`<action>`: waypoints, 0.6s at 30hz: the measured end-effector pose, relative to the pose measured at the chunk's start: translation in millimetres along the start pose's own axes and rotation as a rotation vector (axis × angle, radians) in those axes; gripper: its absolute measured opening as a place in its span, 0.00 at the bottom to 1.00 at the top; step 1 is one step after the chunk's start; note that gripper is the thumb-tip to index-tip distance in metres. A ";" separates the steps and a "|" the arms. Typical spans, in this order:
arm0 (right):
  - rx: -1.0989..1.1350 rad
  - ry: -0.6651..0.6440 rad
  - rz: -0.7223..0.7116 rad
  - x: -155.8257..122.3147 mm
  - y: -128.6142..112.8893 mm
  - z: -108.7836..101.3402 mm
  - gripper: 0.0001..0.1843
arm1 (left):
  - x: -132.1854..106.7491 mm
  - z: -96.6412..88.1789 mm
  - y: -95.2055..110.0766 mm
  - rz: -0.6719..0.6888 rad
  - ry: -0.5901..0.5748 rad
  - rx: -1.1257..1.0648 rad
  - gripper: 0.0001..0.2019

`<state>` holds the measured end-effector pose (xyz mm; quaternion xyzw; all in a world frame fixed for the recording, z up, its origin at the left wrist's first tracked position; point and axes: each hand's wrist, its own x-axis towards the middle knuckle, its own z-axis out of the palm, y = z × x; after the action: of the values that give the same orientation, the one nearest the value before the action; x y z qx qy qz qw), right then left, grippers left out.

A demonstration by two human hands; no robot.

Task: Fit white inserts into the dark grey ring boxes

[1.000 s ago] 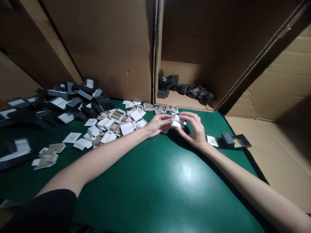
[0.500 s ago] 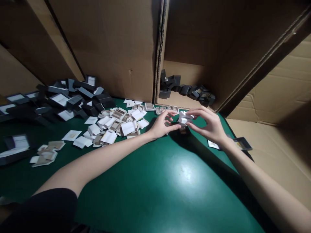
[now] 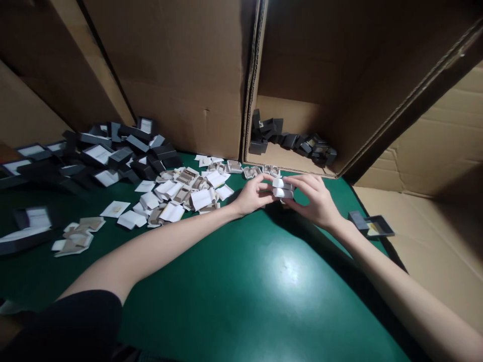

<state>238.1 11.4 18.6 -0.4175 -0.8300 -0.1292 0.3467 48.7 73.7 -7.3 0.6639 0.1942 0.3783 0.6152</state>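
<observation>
A small white folded cardboard insert (image 3: 283,188) is held just above the green tabletop, its two pale folded faces toward me. My left hand (image 3: 252,198) grips its left end between thumb and fingers. On the other end, the thumb and fingers of my right hand (image 3: 314,200) are closed. Left of my left hand lies a heap of white and greyish card inserts (image 3: 184,193), some unfolded. More grey inserts (image 3: 252,172) sit in a row behind the hands, against the cardboard wall.
Open black boxes (image 3: 121,156) are piled at the left back. Several black boxes (image 3: 290,141) lie inside an upright carton (image 3: 264,158) behind my hands. An opened black box (image 3: 379,226) rests at the table's right edge. Cardboard walls border the green table (image 3: 234,291).
My left hand has closed onto the insert's left end, where its fingers were apart before. The insert has shifted slightly left and its folds sit squarer. My right hand moved left with it.
</observation>
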 end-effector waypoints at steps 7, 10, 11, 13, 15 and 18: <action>0.103 -0.180 0.035 10.4 1.9 -30.8 0.19 | 3.4 -1.4 -8.7 0.148 0.063 0.128 0.19; 0.078 -0.400 0.106 12.2 12.0 -51.0 0.19 | 3.8 -1.6 -10.4 0.217 0.071 0.407 0.25; 0.067 -0.453 0.121 11.1 15.8 -54.0 0.18 | 3.5 -1.3 -10.2 0.224 0.036 0.481 0.28; 0.027 -0.514 0.135 7.1 22.5 -53.3 0.18 | 2.6 -0.5 -9.4 0.224 -0.057 0.571 0.36; -0.043 -0.525 0.126 2.6 26.8 -46.1 0.18 | 2.0 0.4 -8.7 0.215 -0.134 0.614 0.40; -0.173 -0.513 0.101 -1.0 28.3 -33.4 0.18 | 1.9 1.6 -8.6 0.204 -0.178 0.643 0.43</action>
<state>276.2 11.5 40.0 -0.5054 -0.8547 -0.0724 0.0943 52.9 75.5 -15.0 0.8701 0.1818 0.2979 0.3480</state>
